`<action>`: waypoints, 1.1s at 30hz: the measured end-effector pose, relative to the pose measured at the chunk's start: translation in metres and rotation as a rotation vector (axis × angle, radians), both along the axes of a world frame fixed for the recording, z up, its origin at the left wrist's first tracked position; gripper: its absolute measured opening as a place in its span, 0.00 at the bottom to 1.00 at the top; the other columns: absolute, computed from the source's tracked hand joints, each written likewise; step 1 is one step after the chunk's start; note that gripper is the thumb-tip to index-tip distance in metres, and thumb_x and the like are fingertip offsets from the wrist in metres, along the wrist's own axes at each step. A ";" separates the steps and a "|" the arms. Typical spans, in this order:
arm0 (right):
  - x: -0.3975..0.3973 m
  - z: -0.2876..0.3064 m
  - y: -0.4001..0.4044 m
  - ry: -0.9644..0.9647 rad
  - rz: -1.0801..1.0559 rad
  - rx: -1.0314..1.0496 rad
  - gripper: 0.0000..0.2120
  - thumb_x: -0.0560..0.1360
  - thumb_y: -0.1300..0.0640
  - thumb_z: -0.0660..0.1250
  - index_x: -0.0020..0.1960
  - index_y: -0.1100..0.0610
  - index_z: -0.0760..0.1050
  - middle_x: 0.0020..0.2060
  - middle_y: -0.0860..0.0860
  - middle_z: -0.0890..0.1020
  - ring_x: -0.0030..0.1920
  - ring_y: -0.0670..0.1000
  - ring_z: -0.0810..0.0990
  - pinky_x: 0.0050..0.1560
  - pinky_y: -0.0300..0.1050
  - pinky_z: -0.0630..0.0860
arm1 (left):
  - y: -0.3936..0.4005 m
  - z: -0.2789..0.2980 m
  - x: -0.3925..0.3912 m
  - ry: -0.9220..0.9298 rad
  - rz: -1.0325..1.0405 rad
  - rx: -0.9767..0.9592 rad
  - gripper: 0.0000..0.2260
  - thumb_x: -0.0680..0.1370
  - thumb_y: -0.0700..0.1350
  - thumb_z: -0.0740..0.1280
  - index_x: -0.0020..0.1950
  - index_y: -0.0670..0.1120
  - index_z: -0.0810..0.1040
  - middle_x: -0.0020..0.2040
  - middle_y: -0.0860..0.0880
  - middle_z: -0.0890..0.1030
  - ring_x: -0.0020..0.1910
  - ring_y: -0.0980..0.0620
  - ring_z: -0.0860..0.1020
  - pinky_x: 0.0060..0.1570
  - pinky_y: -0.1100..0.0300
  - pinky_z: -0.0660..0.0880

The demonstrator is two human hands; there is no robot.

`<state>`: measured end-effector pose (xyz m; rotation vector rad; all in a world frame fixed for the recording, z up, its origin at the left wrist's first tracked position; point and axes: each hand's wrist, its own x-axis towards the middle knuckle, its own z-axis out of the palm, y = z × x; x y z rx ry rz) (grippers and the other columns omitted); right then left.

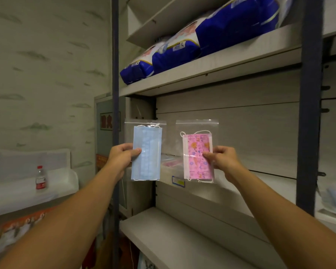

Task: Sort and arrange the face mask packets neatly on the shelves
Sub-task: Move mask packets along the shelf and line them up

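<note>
My left hand [122, 155] pinches a clear packet with a plain blue face mask [146, 152] by its left edge. My right hand [222, 159] pinches a clear packet with a pink patterned face mask [197, 156] by its right edge. Both packets are held upright, side by side, in front of the middle shelf [241, 191]. More packets, pink and clear, lie on that shelf behind them [170, 162]. A heap of blue mask packets [334, 199] sits in the bay at the far right.
Blue and white bulky packs [182, 49] fill the upper shelf. A lower white shelf [173, 239] juts out below. Dark metal uprights [115, 113] [308, 113] frame the bay. A plastic bottle with a red label [41, 177] stands on a white ledge at the left.
</note>
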<state>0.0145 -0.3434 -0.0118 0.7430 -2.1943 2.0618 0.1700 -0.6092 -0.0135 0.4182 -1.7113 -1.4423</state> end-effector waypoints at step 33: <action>-0.203 0.019 -0.127 0.018 -0.289 -0.220 0.07 0.74 0.66 0.74 0.40 0.58 0.79 0.33 0.51 0.80 0.34 0.49 0.79 0.36 0.43 0.78 | -0.161 0.011 -0.309 -0.044 -0.438 0.041 0.19 0.74 0.38 0.76 0.64 0.39 0.78 0.55 0.43 0.83 0.51 0.46 0.83 0.53 0.49 0.81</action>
